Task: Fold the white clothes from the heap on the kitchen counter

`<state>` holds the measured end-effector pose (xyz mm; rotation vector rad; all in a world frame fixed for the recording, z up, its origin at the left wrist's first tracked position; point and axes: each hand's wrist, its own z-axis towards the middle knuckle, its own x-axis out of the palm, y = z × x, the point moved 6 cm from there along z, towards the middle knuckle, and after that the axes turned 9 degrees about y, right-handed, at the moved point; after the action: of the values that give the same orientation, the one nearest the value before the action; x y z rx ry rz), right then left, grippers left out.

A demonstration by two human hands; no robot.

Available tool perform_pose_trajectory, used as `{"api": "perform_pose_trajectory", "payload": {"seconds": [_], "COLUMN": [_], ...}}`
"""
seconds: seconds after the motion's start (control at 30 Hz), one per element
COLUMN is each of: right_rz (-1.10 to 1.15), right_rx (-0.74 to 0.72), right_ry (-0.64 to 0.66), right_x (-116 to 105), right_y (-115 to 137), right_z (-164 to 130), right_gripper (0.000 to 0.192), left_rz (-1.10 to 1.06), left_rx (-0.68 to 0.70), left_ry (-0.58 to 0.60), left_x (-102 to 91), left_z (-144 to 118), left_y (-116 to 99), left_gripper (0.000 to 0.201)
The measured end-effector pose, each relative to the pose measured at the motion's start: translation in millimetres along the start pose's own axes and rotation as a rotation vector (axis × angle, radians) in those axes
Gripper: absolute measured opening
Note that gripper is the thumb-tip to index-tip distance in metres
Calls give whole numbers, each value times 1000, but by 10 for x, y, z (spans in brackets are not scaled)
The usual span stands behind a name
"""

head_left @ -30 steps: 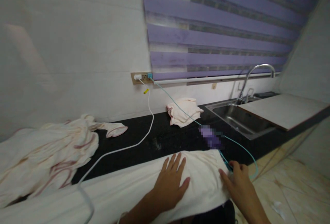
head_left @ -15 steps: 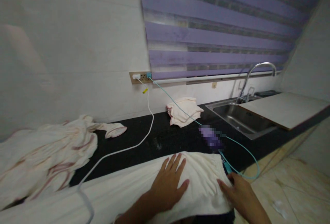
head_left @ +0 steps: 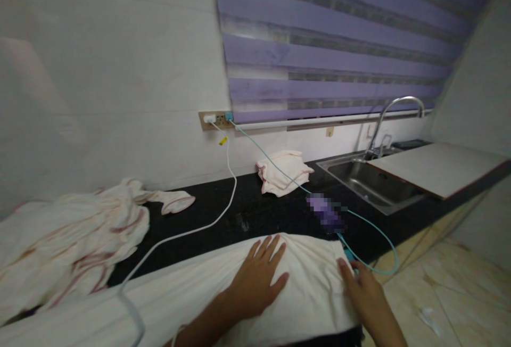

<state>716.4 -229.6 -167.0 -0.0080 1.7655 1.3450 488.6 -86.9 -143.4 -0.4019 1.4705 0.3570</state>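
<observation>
Two hands down on the cream cloth (head_left: 199, 294) that runs along the counter's front edge, bottom centre of frame. My left hand (head_left: 257, 278) lies palm-flat on top of it, fingers spread and extended, gripping nothing, just pressing on the fabric. My right hand (head_left: 361, 291) sits at the cloth's right end, lower right of frame, fingers loosely extended against the fabric edge; can't tell if any fabric is pinched underneath. Teal cable (head_left: 375, 240) loops just beside the right fingertips, touching or nearly so, can't tell which.

That cable runs from a teal plug in the wall socket strip (head_left: 215, 120), centre frame, down across the black countertop (head_left: 255, 208), past a blurred purple object (head_left: 325, 216) sitting just beyond the cloth's far right corner. White cable (head_left: 223, 198) comes from a white plug in the same strip, crosses the counter and drops over the cloth at lower left.

Small folded cream towel (head_left: 283, 171) sits against the back wall, centre frame, under the teal cable. Rumpled cream cloth with reddish stripes (head_left: 67, 240) is piled at left of frame, well apart from both hands. Steel sink (head_left: 375, 184) with curved faucet (head_left: 393, 118) at right, a pale board (head_left: 435, 168) partly covering it. Purple striped blind (head_left: 339, 43) fills upper right.
</observation>
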Motion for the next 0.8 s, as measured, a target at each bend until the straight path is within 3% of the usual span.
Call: {"api": "perform_pose_trajectory", "payload": {"seconds": [0.17,0.3,0.47,0.57,0.67,0.8], "right_rz": [5,18,-6,-69,-120,-157], "right_rx": [-45,-67,-90,-115,-156,-208], "right_ry": [169,252,184,71,-38,-25], "right_x": [-145,-274,-483,-626,-725,-567], "right_y": [35,15,197,509,953,1606], "right_z": [120,214,397,499,507,363], "right_gripper": [49,47,41,36,29,19], "left_rz": [-39,-36,68,92,7,-168], "left_rx": [34,95,-21,-24,-17,13], "left_ry": [75,136,-7,-54,-11,-7], "left_x": [-121,-174,-17,74,85,-3], "left_z": [-47,-228,-333,-208,57,556], "left_y": [-25,-92,-56,-48,-37,-136], "left_gripper": [68,78,67,68,73,80]}}
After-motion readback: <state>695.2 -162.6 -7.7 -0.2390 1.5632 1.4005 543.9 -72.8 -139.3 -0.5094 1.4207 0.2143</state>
